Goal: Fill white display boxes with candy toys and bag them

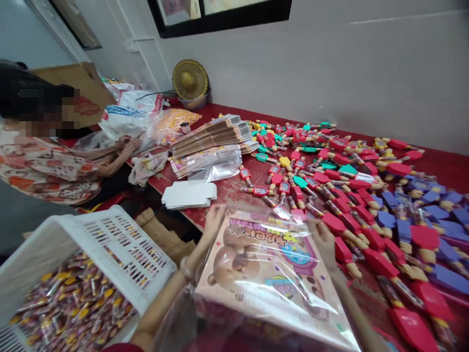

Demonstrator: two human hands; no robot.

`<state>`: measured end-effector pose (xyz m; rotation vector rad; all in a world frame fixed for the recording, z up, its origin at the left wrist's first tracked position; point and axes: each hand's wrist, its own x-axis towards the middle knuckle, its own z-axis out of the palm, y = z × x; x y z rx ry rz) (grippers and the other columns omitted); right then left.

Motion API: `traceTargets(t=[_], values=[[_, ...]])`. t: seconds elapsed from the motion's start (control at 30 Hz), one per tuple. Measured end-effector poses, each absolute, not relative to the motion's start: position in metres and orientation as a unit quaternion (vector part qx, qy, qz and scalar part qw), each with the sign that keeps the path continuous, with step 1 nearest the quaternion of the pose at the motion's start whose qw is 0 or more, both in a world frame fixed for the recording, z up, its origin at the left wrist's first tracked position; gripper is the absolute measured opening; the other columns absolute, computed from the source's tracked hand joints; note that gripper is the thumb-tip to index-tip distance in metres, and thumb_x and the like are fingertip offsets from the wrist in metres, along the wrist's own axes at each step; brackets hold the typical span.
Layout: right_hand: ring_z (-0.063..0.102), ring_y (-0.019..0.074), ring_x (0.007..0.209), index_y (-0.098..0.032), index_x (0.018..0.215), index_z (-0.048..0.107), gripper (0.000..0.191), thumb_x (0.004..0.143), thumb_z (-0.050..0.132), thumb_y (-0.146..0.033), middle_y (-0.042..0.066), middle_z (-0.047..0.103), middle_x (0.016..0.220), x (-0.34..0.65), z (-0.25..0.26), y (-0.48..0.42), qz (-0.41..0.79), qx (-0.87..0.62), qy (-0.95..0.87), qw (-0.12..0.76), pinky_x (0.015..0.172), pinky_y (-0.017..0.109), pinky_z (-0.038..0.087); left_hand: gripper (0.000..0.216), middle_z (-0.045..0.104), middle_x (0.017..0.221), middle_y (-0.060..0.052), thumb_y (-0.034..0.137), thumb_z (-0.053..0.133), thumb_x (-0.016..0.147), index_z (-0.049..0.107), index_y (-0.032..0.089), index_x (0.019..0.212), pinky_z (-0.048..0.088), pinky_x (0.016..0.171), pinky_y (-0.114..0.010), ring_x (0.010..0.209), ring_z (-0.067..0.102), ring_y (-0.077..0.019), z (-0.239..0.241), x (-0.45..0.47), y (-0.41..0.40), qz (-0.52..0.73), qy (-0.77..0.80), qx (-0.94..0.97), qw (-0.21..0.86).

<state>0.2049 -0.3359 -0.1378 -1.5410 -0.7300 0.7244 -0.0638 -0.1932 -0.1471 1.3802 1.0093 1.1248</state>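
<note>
A printed cardboard box [249, 274] with a cartoon bear on it sits inside a clear plastic bag, tilted in front of me. My left hand [214, 220] is closed on the far left corner of the bag. At the far right corner, my right hand [322, 234] is also closed on the bag's edge; its fingertips are partly hidden. Just beyond my left hand lies a stack of white cards [188, 194]. Red toy pieces with clear tubes [339, 222] spread over the table beside and beyond my right hand.
A white plastic basket [110, 244] full of small candy tubes [73, 298] stands at left. Flattened printed boxes [212, 139] are stacked on the red table [252, 183], near purple toy pieces [436, 212]. A co-worker [51, 161] sits at left by plastic bags [128, 115].
</note>
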Motion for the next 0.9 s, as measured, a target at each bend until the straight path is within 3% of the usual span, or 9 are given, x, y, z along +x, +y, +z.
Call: traceTargets(t=[0.1,0.2,0.33,0.5,0.6,0.77,0.9], values=[[0.056,0.0161,0.057,-0.025,0.08,0.06,0.033,0.086,0.071,-0.055,-0.001,0.061,0.066,0.216,-0.085,-0.314,0.261,-0.577,-0.388,0.67,0.055,0.027,0.048,0.045,0.057,0.058,0.007,0.062,0.068,0.087,0.048,0.022,0.089,0.047,0.052,-0.023,0.049,0.054,-0.011,-0.096,-0.077,-0.179,0.513,0.381,0.562,0.525],[0.053,0.0153,0.053,-0.025,0.084,0.063,0.023,0.091,0.069,-0.046,-0.001,0.06,0.062,0.223,-0.051,-0.318,0.211,-0.549,-0.525,0.616,0.054,0.028,0.047,0.042,0.054,0.049,0.009,0.06,0.067,0.089,0.045,0.024,0.092,0.042,0.044,-0.022,0.038,0.05,-0.0113,-0.053,-0.098,-0.187,0.528,0.307,0.607,0.509],[0.058,0.0168,0.056,-0.025,0.085,0.067,0.019,0.091,0.066,-0.043,0.001,0.065,0.067,0.229,-0.057,-0.324,0.14,-0.579,-0.636,0.491,0.056,0.029,0.047,0.038,0.063,0.064,0.003,0.055,0.067,0.091,0.049,0.022,0.087,0.047,0.052,-0.023,0.052,0.06,-0.0119,-0.056,-0.123,-0.212,0.507,0.329,0.662,0.443],[0.067,0.0254,0.082,-0.028,0.101,0.07,0.013,0.093,0.066,-0.038,0.006,0.07,0.089,0.211,-0.041,-0.308,0.02,-0.611,-0.553,0.567,0.078,0.04,0.053,0.032,0.069,0.078,-0.002,0.053,0.059,0.096,0.056,0.021,0.095,0.055,0.072,-0.029,0.07,0.068,-0.0153,-0.096,-0.132,-0.222,0.484,0.375,0.687,0.391],[0.067,0.0253,0.091,-0.029,0.104,0.07,0.011,0.097,0.062,-0.03,0.006,0.07,0.097,0.167,-0.012,-0.297,-0.032,-0.537,-0.619,0.572,0.085,0.041,0.053,0.027,0.073,0.085,-0.004,0.047,0.058,0.098,0.06,0.021,0.098,0.055,0.077,-0.03,0.077,0.07,-0.0165,-0.102,-0.137,-0.221,0.483,0.407,0.701,0.331],[0.068,0.0224,0.096,-0.021,0.099,0.074,0.02,0.099,0.054,-0.022,0.009,0.072,0.102,0.078,-0.008,-0.257,0.117,-0.425,-0.802,0.403,0.086,0.036,0.052,0.02,0.077,0.093,-0.005,0.042,0.062,0.096,0.066,0.022,0.095,0.057,0.082,-0.03,0.088,0.073,-0.0182,-0.095,-0.147,-0.222,0.505,0.394,0.733,0.227],[0.067,0.0215,0.085,-0.018,0.087,0.078,0.02,0.096,0.062,-0.027,0.008,0.074,0.084,0.048,-0.025,-0.221,0.266,-0.422,-0.822,0.275,0.078,0.03,0.049,0.015,0.075,0.091,-0.005,0.035,0.059,0.098,0.066,0.022,0.094,0.058,0.084,-0.031,0.089,0.073,-0.0177,-0.099,-0.152,-0.219,0.536,0.334,0.752,0.191]])
